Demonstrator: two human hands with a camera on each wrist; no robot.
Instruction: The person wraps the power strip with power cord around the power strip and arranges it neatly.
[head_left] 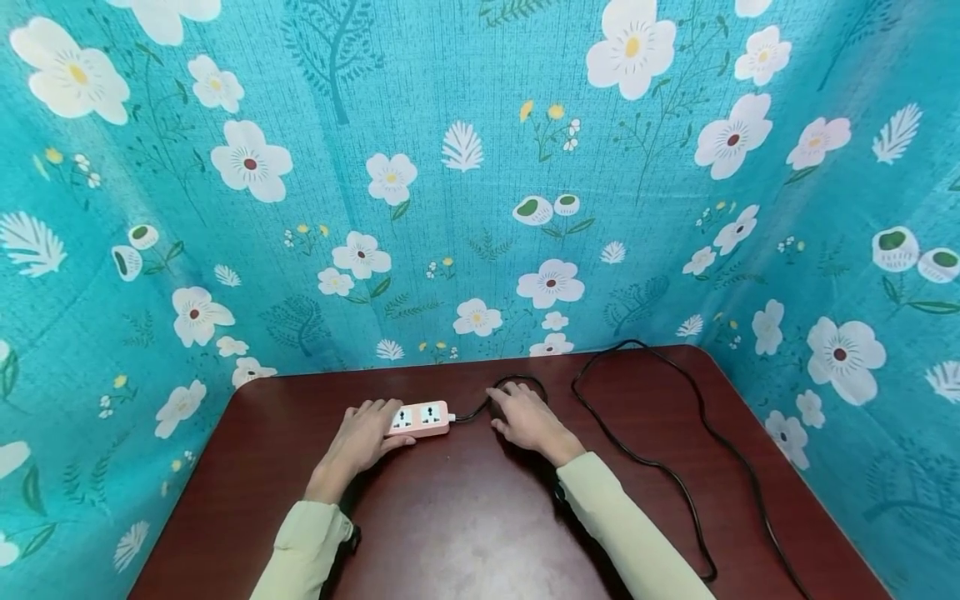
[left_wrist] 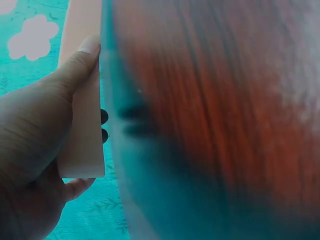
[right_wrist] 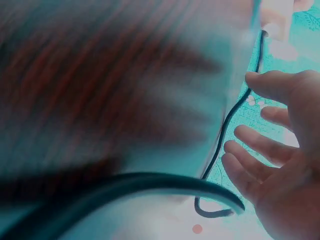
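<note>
A pink-and-white power strip lies near the far side of the table, its sockets facing up. My left hand grips its left end, with the thumb along the near side in the left wrist view. A black cable runs from the strip's right end towards my right hand. That hand hovers over or beside the cable with its fingers loosely spread. In the right wrist view, the cable passes close to the thumb tip; whether they touch I cannot tell.
The cable loops behind my right hand and lies in a long loop across the right side of the dark red table. A turquoise flowered cloth hangs behind the table and at both sides.
</note>
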